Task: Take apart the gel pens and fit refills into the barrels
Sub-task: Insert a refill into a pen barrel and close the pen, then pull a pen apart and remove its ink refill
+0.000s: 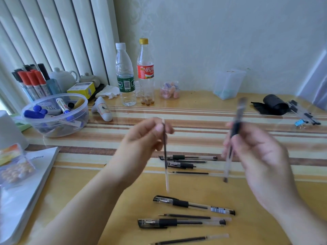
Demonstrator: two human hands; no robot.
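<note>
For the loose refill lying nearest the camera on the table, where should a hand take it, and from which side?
Pinch the nearest loose refill at its dark middle, coming straight down from above with fingers across its width. It lies flat, running left to right, apart from the capped pen behind it, so both long sides look free. Avoid the fine tip at its left end.

A home room with a desk set up for stationery work. The yellow, striped surface (194, 110) stands against a pale patterned wall, with vertical blinds (53, 32) left of it. Beside the blinds sit two teapots (62, 77), a tub of markers (54, 114), and two drink bottles (134, 73).
</note>
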